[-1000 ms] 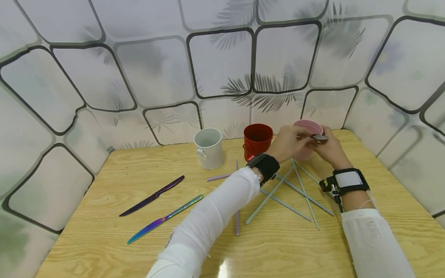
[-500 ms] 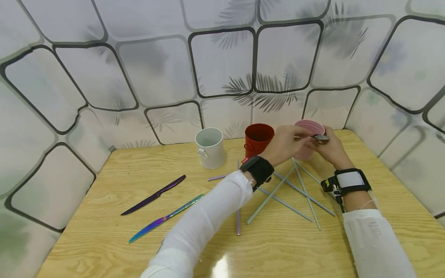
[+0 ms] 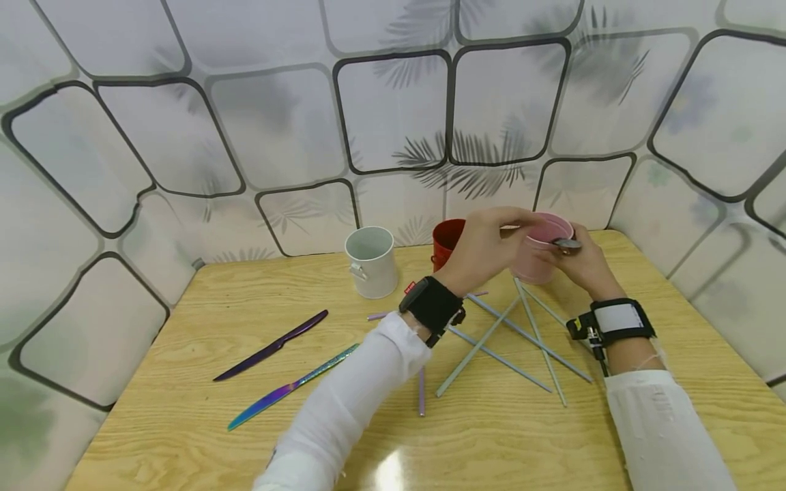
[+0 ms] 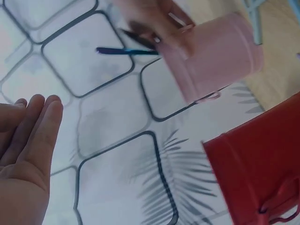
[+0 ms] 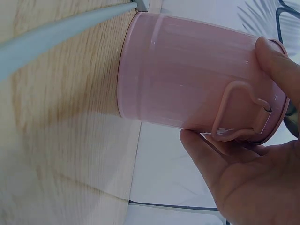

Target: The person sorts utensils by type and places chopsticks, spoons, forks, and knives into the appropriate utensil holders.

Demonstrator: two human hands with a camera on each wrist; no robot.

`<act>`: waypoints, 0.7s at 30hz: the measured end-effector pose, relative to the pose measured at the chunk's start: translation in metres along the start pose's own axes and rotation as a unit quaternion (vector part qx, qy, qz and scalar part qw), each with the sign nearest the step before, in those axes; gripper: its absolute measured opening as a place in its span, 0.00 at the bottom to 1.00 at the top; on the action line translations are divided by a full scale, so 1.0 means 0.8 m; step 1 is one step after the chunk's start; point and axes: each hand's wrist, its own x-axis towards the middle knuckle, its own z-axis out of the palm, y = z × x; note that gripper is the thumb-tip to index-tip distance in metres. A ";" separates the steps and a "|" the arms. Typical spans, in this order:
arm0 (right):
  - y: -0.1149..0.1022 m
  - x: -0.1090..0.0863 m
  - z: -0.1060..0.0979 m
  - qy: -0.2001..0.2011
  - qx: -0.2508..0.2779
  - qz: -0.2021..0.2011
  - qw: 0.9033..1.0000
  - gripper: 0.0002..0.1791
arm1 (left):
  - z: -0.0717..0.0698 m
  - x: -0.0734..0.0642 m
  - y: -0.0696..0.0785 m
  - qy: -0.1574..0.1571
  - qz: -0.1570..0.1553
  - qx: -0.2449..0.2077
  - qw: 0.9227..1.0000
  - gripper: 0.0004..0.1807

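Note:
My right hand [image 3: 577, 262] grips the pink bucket [image 5: 187, 75] from its right side, thumb and fingers around the wall near the rim and the wire handle. The bucket stands upright on the table. A dark, shiny spoon [image 3: 566, 243] shows at its mouth, over my right hand. In the left wrist view, a teal handle [image 4: 124, 51] also sticks out of the mouth. My left hand [image 3: 485, 245] hovers just left of the pink bucket's rim, in front of the red bucket [image 3: 445, 242]. Its fingers are straight and close together, holding nothing [image 4: 28, 145].
A white bucket [image 3: 371, 262] stands left of the red one. Several thin blue, green and purple straws [image 3: 469, 354] lie crossed before the buckets. A purple knife [image 3: 273, 346] and a rainbow knife [image 3: 291, 387] lie at left. Patterned cloth [image 3: 393, 109] walls the table's back and sides.
My left hand has drawn back leftward from the spoon and the pink bucket's mouth, its fingers straightening. The right hand and the bucket have stayed in place.

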 end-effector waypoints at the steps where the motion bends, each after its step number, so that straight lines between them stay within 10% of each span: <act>1: 0.000 0.000 0.000 0.001 -0.001 0.004 1.000 0.50 | -0.004 0.000 0.002 0.006 0.004 -0.004 1.000 0.12; 21: -0.001 -0.002 0.002 0.002 0.003 0.010 1.000 0.51 | -0.062 -0.028 0.010 0.112 0.016 -0.032 0.993 0.12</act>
